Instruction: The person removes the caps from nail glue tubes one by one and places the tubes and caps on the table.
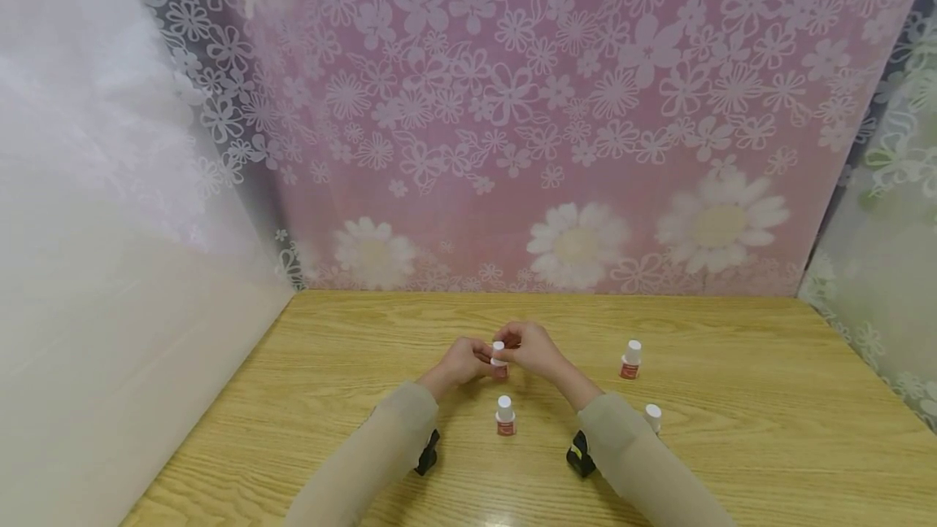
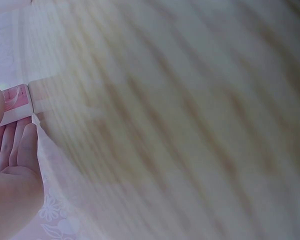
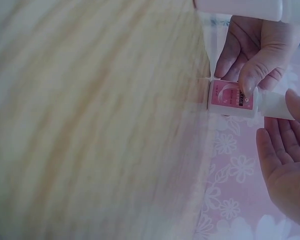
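Nearby held bottle [image 3: 233, 102] | front bottle [image 1: 505, 418] | right sleeve [image 1: 616, 439] partly hides another bottle [image 1: 653, 415]

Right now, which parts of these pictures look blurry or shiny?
Head view: a bright glare spot on the wooden table at the bottom edge; left wrist view: the table's grain smeared into soft streaks, the left hand crisper; right wrist view: the grain blurred again, but the held bottle fairly clear.

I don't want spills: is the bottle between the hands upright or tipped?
Upright: in the head view, the bottle has its white cap above its red label.
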A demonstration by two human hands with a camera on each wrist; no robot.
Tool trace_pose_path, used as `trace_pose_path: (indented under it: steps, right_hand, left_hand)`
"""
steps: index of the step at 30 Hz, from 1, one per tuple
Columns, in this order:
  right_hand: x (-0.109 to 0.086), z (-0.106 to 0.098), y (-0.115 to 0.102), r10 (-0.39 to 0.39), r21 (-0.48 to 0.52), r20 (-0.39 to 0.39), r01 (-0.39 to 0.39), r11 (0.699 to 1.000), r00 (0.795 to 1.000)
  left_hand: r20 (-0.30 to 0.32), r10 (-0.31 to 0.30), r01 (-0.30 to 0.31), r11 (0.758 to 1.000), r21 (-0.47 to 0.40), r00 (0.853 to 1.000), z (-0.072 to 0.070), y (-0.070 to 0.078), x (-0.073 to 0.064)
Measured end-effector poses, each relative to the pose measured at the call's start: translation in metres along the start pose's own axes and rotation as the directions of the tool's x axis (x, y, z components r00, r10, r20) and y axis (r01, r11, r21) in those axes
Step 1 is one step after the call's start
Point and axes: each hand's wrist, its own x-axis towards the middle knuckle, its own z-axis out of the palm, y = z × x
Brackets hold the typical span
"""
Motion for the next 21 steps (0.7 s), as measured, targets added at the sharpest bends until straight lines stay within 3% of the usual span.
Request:
trace_pose_path:
  steps: [12, 21]
  right_hand:
    - [-0.0005, -0.001, 0.0, -0.02, 0.026, 0.03, 0.019, 0.999, 0.999]
    - [0.0003, 0.0026, 0.0008, 0.042, -0.032, -0.014, -0.042, 0.999, 0.999]
  left_hand:
    - [-0.009, 0.003, -0.003, 1.0, 0.013, 1.0, 0.0001, -0.0001, 0.0005]
    - [-0.009, 0.0, 0.0, 1.0, -0.005, 1.0, 0.0006, 0.0012, -0.0019]
